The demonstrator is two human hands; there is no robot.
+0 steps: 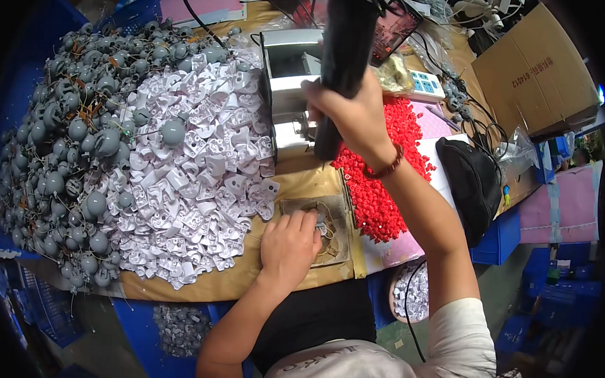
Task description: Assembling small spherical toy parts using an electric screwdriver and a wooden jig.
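Note:
My right hand (357, 114) is wrapped round a long black tool (347, 52) with a thick body, which stands roughly upright above the table and looks slightly blurred. Lower down, my left hand (290, 244) rests its closed fingers at a square, shallow fixture (339, 250) near the table's front edge. Beside those fingertips a small grey piece with thin wires (320, 223) shows in the fixture; the fingers hide whatever they press on. Behind my right hand stands a silver and white machine (290, 87).
White plastic parts (189, 164) are heaped left of the fixture, with grey wired ball-shaped parts (69, 125) beyond. Small red parts (376, 199) lie to the right, near a black pouch (468, 189). A cardboard box (537, 74) and a power strip (425, 85) sit farther back.

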